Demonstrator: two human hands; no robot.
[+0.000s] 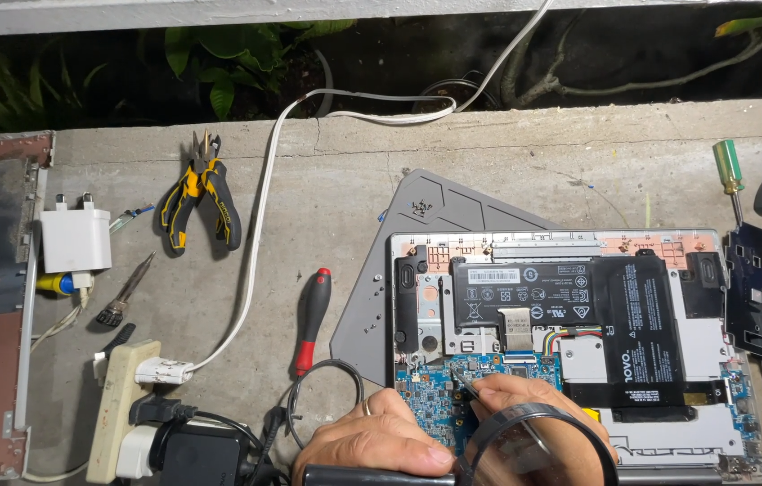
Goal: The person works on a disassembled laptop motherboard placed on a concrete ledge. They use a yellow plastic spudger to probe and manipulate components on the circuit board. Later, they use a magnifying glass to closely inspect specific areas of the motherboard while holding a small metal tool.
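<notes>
Bright, sharp workbench; dark background

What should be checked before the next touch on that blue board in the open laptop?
1. Black L-shaped battery unplugged from blue circuit board: cannot tell, coloured wires run toward the board.
2. Right hand grip on thin metal tool: ok, tip rests on the board.
3. Left hand bracing: ok, it lies at the board's edge.
4. Loose screws contained: ok, piled on the grey removed cover.
5. Red-handled screwdriver within reach: ok, it lies left of the laptop.
6. White cable off the laptop: ok.
</notes>
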